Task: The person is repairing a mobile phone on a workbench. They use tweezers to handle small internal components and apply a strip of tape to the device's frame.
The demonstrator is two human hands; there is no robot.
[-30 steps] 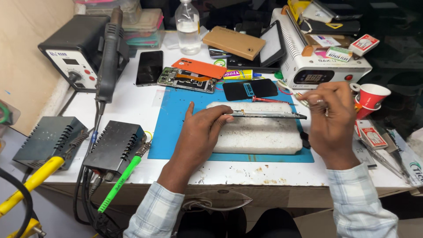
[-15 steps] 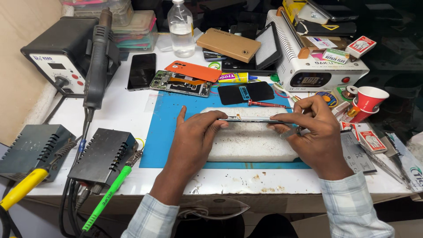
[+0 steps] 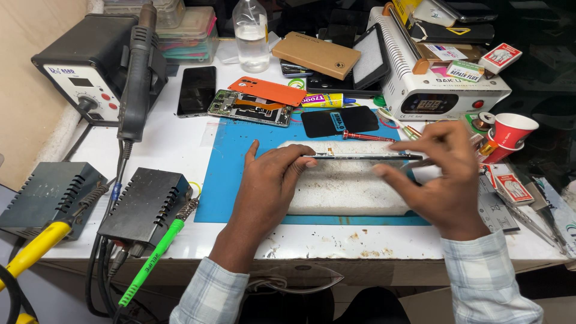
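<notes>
A thin phone (image 3: 360, 156) stands on its long edge on a white foam block (image 3: 348, 192), which lies on a blue mat (image 3: 222, 174). My left hand (image 3: 264, 186) rests on the block and pinches the phone's left end between thumb and fingers. At the phone's right end, my right hand (image 3: 444, 180) pinches a thin grey tool (image 3: 422, 162) whose tip is against the edge. Part of that end is hidden by the right hand's fingers.
Behind the mat lie a black phone (image 3: 197, 90), an opened phone (image 3: 249, 111), an orange back cover (image 3: 267, 90) and a red screwdriver (image 3: 366, 137). A hot-air station (image 3: 78, 72) stands at the left, two soldering stands (image 3: 144, 204) lower left, a red cup (image 3: 510, 135) and a white machine (image 3: 432, 90) right.
My right hand has come down from above the phone's right end to beside it. The left hand keeps its hold. The view has shifted slightly.
</notes>
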